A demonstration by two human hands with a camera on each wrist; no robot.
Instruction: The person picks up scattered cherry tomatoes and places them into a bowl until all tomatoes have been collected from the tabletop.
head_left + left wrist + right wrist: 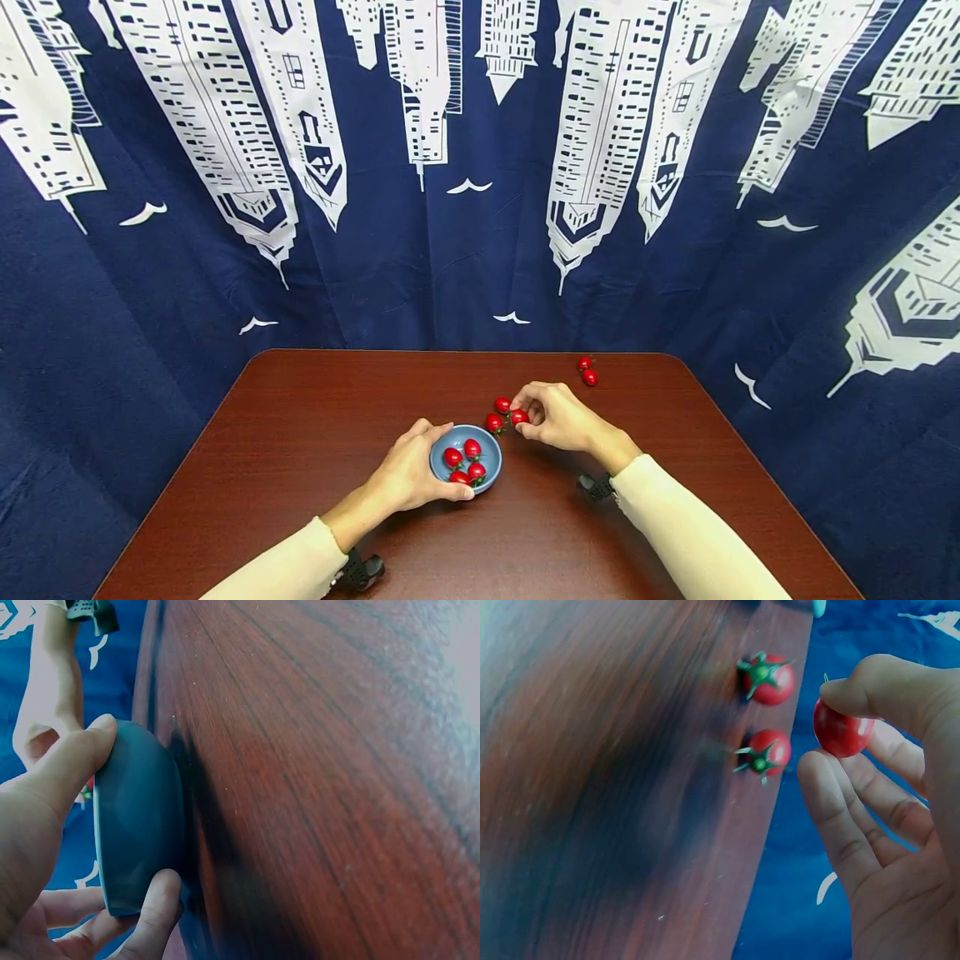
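A small blue-grey bowl (493, 450) with several red cherry tomatoes (472, 449) inside is gripped by my left hand (408, 473). In the left wrist view, the thumb lies on the bowl's rim and fingers reach around its outer wall (142, 817). To the right of the bowl, my right hand (558, 417) pinches one cherry tomato (844, 733) between thumb and fingers, above the table. Just beside that hand, two more cherry tomatoes, one nearer the bowl (493, 423) and one farther back (502, 405), rest on the wood with green stems attached.
Another pair of cherry tomatoes (590, 377) lies near the far right edge of the brown wooden table (315, 417). Behind the table hangs a dark blue cloth (465, 267) printed with white buildings and birds. Both wrists wear dark devices over cream sleeves.
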